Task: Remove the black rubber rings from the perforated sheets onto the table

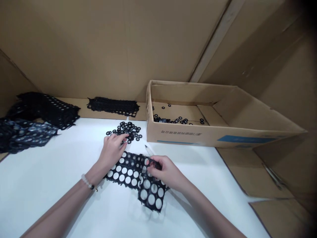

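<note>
Our black perforated sheet (pixel 131 173) lies on the counter (pixel 47 178) between our two hands, its round holes showing white, and it bends into a rough L. Our right grip (pixel 163 168) is clenched, pinching the sheet's upper edge beside a hole, while a slim white pen-like tool (pixel 150 150) juts from those fingers with its dark tip forward. Our left grip (pixel 112 152) is curled just behind a heap of small black rings (pixel 126 130), its fingertips at the heap's near edge; we cannot tell whether they hold a ring. The sheet looks limp and ragged, so a short pinch close to the hole seems the steady way to handle it.

Past the right grip stands a cardboard box (pixel 188 137) with more black rings (pixel 178 120) scattered inside. Far to the left of the left grip lie piles of black perforated strips (pixel 42 110), and another stack (pixel 112 105) sits ahead of it against the cardboard wall (pixel 74 49). A beaded bracelet (pixel 86 181) circles our left wrist.
</note>
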`<state>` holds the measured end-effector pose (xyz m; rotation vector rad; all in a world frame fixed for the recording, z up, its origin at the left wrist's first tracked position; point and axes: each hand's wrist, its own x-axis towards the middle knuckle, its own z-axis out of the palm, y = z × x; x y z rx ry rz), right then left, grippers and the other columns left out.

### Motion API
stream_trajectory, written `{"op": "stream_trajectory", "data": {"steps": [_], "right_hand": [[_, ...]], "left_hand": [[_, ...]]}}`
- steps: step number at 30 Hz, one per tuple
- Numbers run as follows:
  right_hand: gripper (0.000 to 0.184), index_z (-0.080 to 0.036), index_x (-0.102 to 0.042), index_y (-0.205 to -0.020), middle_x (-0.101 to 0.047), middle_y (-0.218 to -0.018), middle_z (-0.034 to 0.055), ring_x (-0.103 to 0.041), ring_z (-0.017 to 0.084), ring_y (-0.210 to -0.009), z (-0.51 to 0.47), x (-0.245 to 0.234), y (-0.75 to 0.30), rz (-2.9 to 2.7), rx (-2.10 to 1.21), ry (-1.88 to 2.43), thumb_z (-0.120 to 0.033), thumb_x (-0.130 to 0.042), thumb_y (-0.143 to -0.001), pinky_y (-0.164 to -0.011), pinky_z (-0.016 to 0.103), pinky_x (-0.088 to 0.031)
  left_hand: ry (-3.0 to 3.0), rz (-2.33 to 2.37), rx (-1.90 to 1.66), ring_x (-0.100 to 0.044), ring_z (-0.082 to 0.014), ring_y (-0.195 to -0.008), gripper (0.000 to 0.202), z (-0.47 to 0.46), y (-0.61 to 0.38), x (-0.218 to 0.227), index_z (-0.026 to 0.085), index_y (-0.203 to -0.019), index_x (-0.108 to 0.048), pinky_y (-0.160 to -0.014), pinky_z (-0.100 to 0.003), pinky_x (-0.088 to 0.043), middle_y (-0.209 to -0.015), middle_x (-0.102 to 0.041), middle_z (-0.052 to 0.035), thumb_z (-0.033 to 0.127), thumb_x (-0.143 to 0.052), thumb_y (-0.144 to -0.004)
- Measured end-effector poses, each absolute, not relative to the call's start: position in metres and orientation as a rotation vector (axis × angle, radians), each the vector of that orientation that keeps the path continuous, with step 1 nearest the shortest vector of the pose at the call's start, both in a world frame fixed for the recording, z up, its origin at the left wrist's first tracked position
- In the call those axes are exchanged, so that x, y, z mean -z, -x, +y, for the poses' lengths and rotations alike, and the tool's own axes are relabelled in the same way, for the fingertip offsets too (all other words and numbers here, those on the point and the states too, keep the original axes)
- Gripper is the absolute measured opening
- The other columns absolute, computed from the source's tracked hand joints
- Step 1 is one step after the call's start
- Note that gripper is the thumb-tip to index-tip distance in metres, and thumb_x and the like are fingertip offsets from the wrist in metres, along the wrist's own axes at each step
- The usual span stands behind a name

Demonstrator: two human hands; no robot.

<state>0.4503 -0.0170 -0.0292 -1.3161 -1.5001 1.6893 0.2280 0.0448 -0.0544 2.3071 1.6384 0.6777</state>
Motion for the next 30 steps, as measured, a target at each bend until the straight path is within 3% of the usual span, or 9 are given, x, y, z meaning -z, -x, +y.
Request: {"op": "stream_trajectory", "data": {"steps": [6, 9, 14, 19, 30], "right_hand": [[0.006, -0.015, -0.055, -0.075, -0.044, -0.061, -0.0051, -0.038, 0.01, -0.058, -0.015, 0.018, -0.456, -1.664, -1.654, 1.213, -0.017, -0.054, -0.069, -0.054, 0.021, -0.031], [0.006, -0.016, -0.055, -0.074, -0.047, -0.064, -0.0042, -0.041, 0.011, -0.062, -0.014, 0.015, -0.462, -1.771, -1.581, 1.186, -0.014, -0.053, -0.069, -0.058, 0.021, -0.034], [0.005, -0.016, -0.055, -0.068, -0.048, -0.062, -0.0042, -0.043, 0.011, -0.061, -0.013, 0.014, -0.467, -1.914, -1.467, 1.198, -0.015, -0.055, -0.073, -0.058, 0.021, -0.035], [0.011, -0.016, -0.064, -0.08, -0.062, -0.074, 0.0006, -0.054, 0.015, -0.071, -0.013, 0.019, -0.462, -1.89, -1.393, 1.217, -0.024, -0.057, -0.08, -0.067, 0.025, -0.041], [0.012, -0.014, -0.066, -0.078, -0.06, -0.068, 0.0004, -0.051, 0.014, -0.064, -0.011, 0.029, -0.46, -1.714, -1.514, 1.275, -0.023, -0.059, -0.073, -0.061, 0.024, -0.04]], "left_hand": [[-2.105, 1.0, -0.502, -0.041, -0.02, -0.119, 0.037, 0.022, -0.242, 0.036, 0.027, -0.127, -0.051, -0.1, -0.034, -0.032, -0.123, -0.055, -0.0056, 0.038, -0.032, -0.098], [-2.119, 0.855, -0.342, -0.046, -0.0197, -0.107, 0.031, 0.017, -0.246, 0.032, 0.026, -0.109, -0.06, -0.099, -0.035, -0.029, -0.105, -0.062, -0.0024, 0.039, -0.034, -0.098], [-2.052, 0.907, -0.289, -0.05, -0.0176, -0.084, 0.027, 0.02, -0.242, 0.031, 0.02, -0.086, -0.062, -0.082, -0.028, -0.036, -0.08, -0.063, 0.0005, 0.043, -0.049, -0.091], [-2.053, 0.881, -0.301, -0.051, -0.0181, -0.089, 0.023, 0.017, -0.241, 0.034, 0.023, -0.089, -0.063, -0.083, -0.027, -0.036, -0.079, -0.061, 0.0008, 0.042, -0.051, -0.091], [-2.134, 0.907, -0.359, -0.05, -0.0183, -0.089, 0.022, 0.015, -0.243, 0.027, 0.022, -0.092, -0.063, -0.086, -0.03, -0.036, -0.083, -0.058, -0.0009, 0.039, -0.048, -0.093]]}}
